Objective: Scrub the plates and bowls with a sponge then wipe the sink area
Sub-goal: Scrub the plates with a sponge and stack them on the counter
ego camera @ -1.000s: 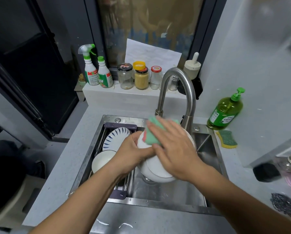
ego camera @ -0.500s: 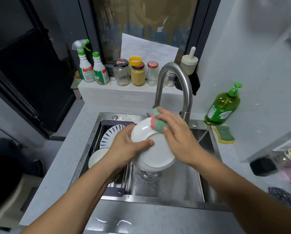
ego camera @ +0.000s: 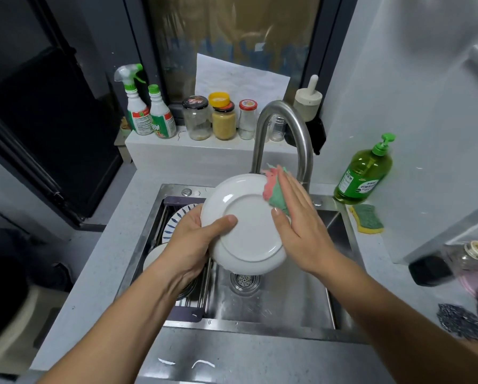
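Note:
A white plate (ego camera: pixel 246 225) is held over the steel sink (ego camera: pixel 287 303), its underside turned toward me. My left hand (ego camera: pixel 193 239) grips its left rim, thumb across the underside. My right hand (ego camera: pixel 298 220) holds a pink and green sponge cloth (ego camera: pixel 273 189) against the plate's upper right rim, fingers fairly straight along it and thumb on the underside. A blue-patterned plate (ego camera: pixel 174 220) and a white bowl (ego camera: pixel 153 254) lie in the drying rack in the sink's left part, partly hidden by my left hand.
The curved steel faucet (ego camera: pixel 287 134) rises just behind the plate. A green soap bottle (ego camera: pixel 363 173) and a yellow-green sponge (ego camera: pixel 366 218) sit on the counter to the right. Spray bottles (ego camera: pixel 146 109) and jars (ego camera: pixel 224 117) line the back ledge. A dark scouring pad (ego camera: pixel 459 321) lies at right.
The plate has been tilted so its underside faces me. My right hand with the cloth has slid from the plate's top to its upper right rim.

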